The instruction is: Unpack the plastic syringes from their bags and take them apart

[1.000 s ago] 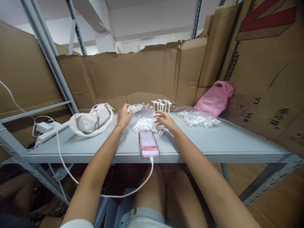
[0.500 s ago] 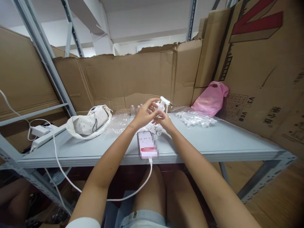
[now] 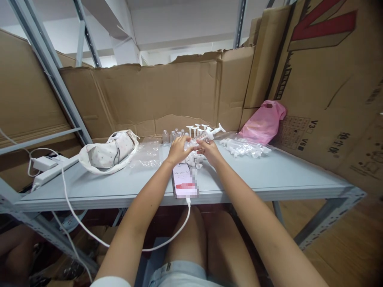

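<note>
Between both hands lies a small clear bottle with a white pump top, tilted so that its head points to the upper right. My left hand has its fingers closed round the bottle's lower end. The fingers of my right hand pinch it near the white collar. Just below the hands is a pile of small white caps. A phone showing a timer lies in front of it. Clear bottles stand behind my left hand, and several white pump tops stand upright behind the held bottle.
On the left of the table are a white cloth bag, a power strip and clear plastic wrap. A bag of white parts and a pink bag lie right. A white cable hangs from the phone over the front edge.
Both hands have come down a little. The held pump top has turned from nearly upright to slanting right, and the bottle and the standing pump tops behind now show. The view has shifted slightly.
</note>
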Demonstrator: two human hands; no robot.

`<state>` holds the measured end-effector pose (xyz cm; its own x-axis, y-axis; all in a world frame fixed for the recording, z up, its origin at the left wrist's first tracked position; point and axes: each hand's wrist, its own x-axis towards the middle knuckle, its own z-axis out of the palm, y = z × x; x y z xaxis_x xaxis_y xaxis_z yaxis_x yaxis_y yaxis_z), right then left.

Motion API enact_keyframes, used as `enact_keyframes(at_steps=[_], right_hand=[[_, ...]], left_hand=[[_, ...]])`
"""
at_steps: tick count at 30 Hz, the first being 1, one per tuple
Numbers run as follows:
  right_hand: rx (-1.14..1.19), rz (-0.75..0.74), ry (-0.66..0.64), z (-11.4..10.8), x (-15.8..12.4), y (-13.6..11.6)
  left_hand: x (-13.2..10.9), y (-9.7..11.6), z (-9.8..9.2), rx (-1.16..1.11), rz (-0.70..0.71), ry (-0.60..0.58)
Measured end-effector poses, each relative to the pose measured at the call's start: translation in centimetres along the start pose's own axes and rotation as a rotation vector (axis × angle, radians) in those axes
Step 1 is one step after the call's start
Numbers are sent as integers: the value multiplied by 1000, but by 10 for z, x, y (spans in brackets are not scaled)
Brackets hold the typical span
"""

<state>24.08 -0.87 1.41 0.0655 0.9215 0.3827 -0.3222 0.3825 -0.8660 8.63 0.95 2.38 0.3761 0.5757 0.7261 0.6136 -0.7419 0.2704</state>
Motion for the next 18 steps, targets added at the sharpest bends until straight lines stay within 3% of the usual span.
enact_keyframes(at_steps=[9, 18], right_hand=[[73, 11, 6, -3, 4, 0], [101, 24, 106, -8, 11, 1]], left_hand=[[-5, 6, -5, 117, -97, 9], [-8, 10, -4, 188, -40, -10]])
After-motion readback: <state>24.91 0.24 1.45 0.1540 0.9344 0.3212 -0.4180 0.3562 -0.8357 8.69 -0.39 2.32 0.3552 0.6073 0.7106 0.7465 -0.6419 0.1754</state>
